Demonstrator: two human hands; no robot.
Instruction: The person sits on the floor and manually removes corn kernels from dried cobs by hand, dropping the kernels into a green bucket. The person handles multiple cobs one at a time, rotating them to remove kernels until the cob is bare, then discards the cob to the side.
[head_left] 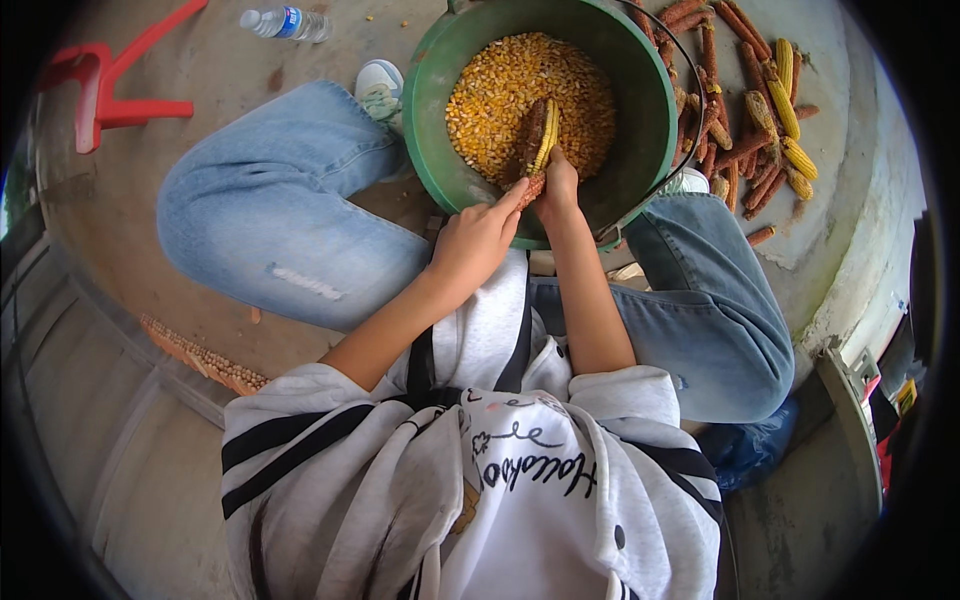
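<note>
A green bucket (424, 150) stands between my knees, with loose yellow corn kernels (500, 85) in it. Over the kernels, a partly stripped corn cob (547, 130) is tilted, its right side still covered in yellow kernels and its left side bare and reddish brown. My right hand (558, 188) is closed round the cob's lower right side. The fingers of my left hand (476, 240) press on its reddish lower end; whether a second bare cob lies under them I cannot tell.
A pile of corn cobs (740, 130), mostly bare, lies right of the bucket, with a few yellow ears (785, 105) among them. At the far left are a red plastic stool (95, 95) and a water bottle (285, 23). The bucket's wire handle (690, 150) hangs over its right side.
</note>
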